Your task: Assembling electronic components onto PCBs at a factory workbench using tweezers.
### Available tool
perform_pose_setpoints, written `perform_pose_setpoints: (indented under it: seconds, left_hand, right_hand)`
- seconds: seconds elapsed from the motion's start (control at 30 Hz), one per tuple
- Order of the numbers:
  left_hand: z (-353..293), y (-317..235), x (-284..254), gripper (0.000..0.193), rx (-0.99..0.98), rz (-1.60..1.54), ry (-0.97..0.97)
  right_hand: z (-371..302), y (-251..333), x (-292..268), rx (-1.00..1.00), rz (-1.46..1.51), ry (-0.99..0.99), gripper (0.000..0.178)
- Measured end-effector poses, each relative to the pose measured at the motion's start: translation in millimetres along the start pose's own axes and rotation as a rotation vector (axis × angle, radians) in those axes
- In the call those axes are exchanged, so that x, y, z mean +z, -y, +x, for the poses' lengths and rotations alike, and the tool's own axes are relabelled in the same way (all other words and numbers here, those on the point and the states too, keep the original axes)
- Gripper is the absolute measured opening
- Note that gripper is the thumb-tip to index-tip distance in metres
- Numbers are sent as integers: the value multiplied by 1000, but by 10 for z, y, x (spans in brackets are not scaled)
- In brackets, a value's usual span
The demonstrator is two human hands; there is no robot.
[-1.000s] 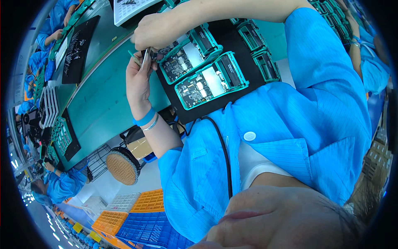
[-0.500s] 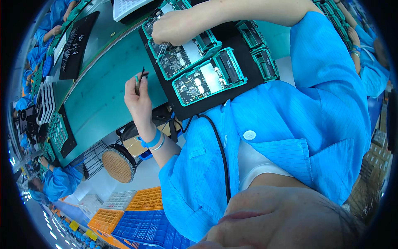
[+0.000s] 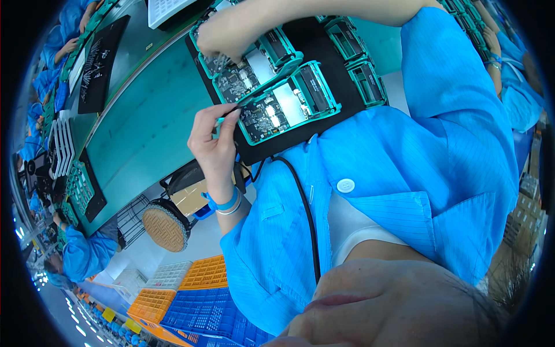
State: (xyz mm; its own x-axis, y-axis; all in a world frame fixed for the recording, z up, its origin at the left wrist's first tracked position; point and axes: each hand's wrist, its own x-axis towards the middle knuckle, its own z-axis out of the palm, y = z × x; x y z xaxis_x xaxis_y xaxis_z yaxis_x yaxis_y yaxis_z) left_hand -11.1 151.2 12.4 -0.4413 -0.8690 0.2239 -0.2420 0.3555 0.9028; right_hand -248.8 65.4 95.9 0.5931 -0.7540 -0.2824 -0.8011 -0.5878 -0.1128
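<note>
My left hand [image 3: 214,139], wearing a blue wristband, pinches a thin dark pointed tool [image 3: 247,103]. Its tip reaches over the edge of the nearest green-framed circuit board [image 3: 263,122], which has a silver plate and a black block beside it. Farther back, my right hand [image 3: 225,36] is closed and bent down over another board in the row. It holds thin metal tweezers, whose tips are blurred now and partly hidden by the fingers. Between the hands lies a second green-framed board [image 3: 237,82]. These units rest on a black mat [image 3: 254,151].
More green frames [image 3: 367,84] stand along the right of the mat. A green tabletop [image 3: 144,121] extends left, with a white tray [image 3: 167,11] beyond. A woven-seat stool [image 3: 166,226] and blue and orange crates [image 3: 202,315] are below. Co-workers [image 3: 87,251] sit along the line.
My left hand has moved right and up, bringing its dark tool from beside the mat onto the nearest board. My right hand has shifted slightly left and up.
</note>
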Motion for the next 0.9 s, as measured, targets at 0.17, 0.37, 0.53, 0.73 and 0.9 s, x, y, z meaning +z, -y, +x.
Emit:
perform_pose_setpoints:
  seconds: [0.17, 0.37, 0.53, 0.73, 0.9]
  left_hand:
    - [37, -26, 230, 13, 141, 1, 38]
    - [26, -29, 365, 14, 146, 107, -32]
    - [47, -5, 414, 12, 203, 161, -85]
    - [15, 115, 424, 11, 49, -67, -62]
    - [40, 108, 496, 11, 110, 5, -71]
  right_hand:
    - [-256, -93, -122, 33, 171, -315, 35]
    - [-500, 9, -76, 9, 193, -384, 31]
    - [-682, 102, -87, 7, 215, -412, 28]
    - [-783, 118, -159, -26, 301, -447, 27]
    - [-789, 85, -99, -40, 299, -459, 27]
